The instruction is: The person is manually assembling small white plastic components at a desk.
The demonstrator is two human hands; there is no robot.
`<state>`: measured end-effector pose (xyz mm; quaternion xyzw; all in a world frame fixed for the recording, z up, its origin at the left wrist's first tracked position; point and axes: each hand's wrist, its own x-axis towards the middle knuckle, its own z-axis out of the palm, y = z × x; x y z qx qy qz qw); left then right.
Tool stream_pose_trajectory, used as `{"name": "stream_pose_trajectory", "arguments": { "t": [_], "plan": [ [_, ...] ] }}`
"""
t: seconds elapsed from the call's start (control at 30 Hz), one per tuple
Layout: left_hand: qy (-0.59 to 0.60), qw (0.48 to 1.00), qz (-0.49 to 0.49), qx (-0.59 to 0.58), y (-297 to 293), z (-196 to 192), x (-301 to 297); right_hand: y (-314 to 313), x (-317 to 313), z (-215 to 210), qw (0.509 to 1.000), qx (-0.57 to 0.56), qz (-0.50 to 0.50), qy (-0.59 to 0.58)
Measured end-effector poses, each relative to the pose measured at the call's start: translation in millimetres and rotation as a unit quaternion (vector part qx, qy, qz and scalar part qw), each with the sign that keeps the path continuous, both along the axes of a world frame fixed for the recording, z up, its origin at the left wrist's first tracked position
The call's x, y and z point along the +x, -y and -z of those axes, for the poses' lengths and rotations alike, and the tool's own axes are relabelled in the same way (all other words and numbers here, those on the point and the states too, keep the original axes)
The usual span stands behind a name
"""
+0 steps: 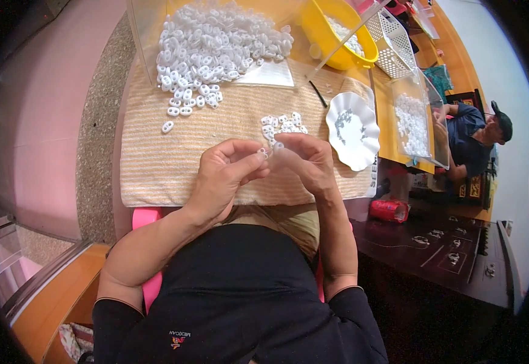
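My left hand pinches a small white two-hole plastic piece between thumb and fingertips. Close beside it, the fingers of my right hand are closed on a small pale, rounded piece, too small to name surely. Both hands hover over the near part of a striped tan towel. Just beyond the fingertips lies a small group of white plastic pieces. To the right, a white scalloped plate holds several tiny grey bits. A large heap of white two-hole oval pieces spills toward me at the far left.
A thin black stick lies above the plate. At the far right stand a yellow basin and a white perforated basket. Beyond the towel, a clear box holds white pieces beside a seated person. A red can lies lower right.
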<state>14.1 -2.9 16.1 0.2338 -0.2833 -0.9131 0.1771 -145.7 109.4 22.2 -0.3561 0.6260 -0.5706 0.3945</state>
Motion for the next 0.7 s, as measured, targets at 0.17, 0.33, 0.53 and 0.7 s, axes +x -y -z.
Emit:
{"name": "stream_pose_trajectory", "arguments": {
  "t": [0.17, 0.33, 0.53, 0.7],
  "plan": [
    [0.007, 1.0, 0.012, -0.007, 1.4, 2.5, 0.8, -2.6, -1.8, 4.0, 0.999, 0.01, -0.03, -0.011],
    [0.01, 1.0, 0.013, -0.006, 0.9, 2.1, 0.2, -2.6, -1.0, 0.1, 0.999, 0.01, -0.036, 0.009],
    [0.01, 1.0, 0.018, -0.006, -1.1, 2.9, -0.5, -6.5, -3.4, 7.1, 0.999, 0.009, -0.036, 0.039],
    [0.01, 1.0, 0.021, -0.013, -0.7, 4.0, -0.1, -6.7, -4.5, 7.4, 0.997, 0.002, -0.041, 0.065]
  ]
}}
